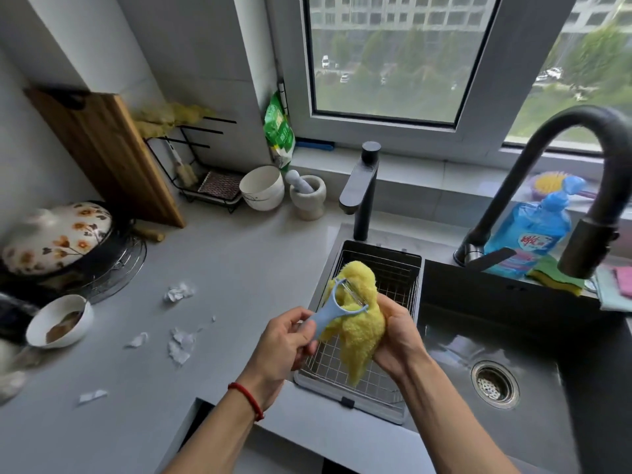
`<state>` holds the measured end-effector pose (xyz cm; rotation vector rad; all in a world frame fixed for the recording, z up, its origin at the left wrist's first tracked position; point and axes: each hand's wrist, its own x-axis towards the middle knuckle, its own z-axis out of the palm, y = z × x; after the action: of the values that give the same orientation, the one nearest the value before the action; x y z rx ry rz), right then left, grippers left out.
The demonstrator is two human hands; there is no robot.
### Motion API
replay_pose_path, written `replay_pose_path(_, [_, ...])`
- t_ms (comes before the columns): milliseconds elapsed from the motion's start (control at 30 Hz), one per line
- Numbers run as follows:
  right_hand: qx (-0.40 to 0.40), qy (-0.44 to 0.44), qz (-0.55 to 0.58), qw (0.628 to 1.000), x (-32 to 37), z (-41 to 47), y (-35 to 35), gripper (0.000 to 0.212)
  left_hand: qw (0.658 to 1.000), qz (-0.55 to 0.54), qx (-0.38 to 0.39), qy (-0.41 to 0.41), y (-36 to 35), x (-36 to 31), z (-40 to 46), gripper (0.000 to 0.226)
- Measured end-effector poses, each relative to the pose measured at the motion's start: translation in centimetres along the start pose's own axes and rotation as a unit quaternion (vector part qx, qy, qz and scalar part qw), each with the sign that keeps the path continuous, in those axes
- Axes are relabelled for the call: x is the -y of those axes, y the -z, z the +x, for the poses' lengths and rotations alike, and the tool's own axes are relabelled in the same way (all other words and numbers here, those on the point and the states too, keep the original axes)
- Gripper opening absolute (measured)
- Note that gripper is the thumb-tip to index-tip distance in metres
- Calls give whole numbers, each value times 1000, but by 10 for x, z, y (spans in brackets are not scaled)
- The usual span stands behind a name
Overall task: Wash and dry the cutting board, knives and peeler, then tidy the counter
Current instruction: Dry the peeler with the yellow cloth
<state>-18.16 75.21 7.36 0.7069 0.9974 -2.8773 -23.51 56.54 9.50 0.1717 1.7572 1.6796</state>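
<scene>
The light blue peeler (pixel 333 311) is held up over the wire drain basket (pixel 367 323) that sits in the left part of the dark sink (pixel 506 336). The left hand (pixel 285 340) grips its handle, thumb and curled fingers closed round the lower end, so the forked head and metal blade stick up and to the right, clear of the fingers. The blade end is pressed against a yellow cloth (pixel 359 323), which the right hand (pixel 398 336) holds bunched, fingers wrapped round the cloth's right side; a tail of cloth hangs down toward the basket. A red cord (pixel 247 400) circles the left wrist.

Nothing else can be made out in the basket beneath the cloth. The sink basin to the right of it looks wet, with a round metal drain strainer (pixel 495 383) in its floor. Behind the sink stand a short black tap (pixel 362 189) and a tall curved black faucet (pixel 561 186); a blue detergent bottle (pixel 533 230) and a yellow-green sponge (pixel 552 277) sit on the ledge behind the sink, near the faucet's base.

Left of the sink, on the grey counter (pixel 222 268), lie scattered white scraps (pixel 179 340). Farther left a white bowl (pixel 60 321) holds something brown. Behind it a flowered pot lid (pixel 56 237) rests over a round wire rack (pixel 113 268). Back from the sink against the wall, the wooden cutting board (pixel 106 155) leans upright, beside a black wire stand (pixel 201 169) holding a brush. Between the stand and the short tap are a white cup (pixel 261 188), whose contents cannot be seen, and a stone mortar (pixel 307 196) with its pestle inside.
</scene>
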Motion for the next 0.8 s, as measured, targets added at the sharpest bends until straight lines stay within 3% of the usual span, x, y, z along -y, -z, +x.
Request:
replay_pose_path(167, [-77,75,12,994,20,-11,19,27,996,-36,-78,-13,11,2,-5,16])
replay_pose_path(267, [-72,28,8,997,4,-6,-1,38,995,-67,-74,5,-12,9,0,18])
replay_pose_path(367, [-75,-6,-87,993,-31,-1,-32,49,991,42,-126,5,-41,19,16,26])
replay_pose_path(500, [-52,93,-219,970,-48,-6,-26,24,955,157,-251,-27,-25,13,29,21])
replay_pose_path(700, [-45,115,-235,964,-44,6,-36,23,901,345,-223,-138,-39,1,16,27])
replay_pose_path(800, [-80,147,-285,944,-43,13,-32,28,901,385,-136,-145,-41,-8,16,24])
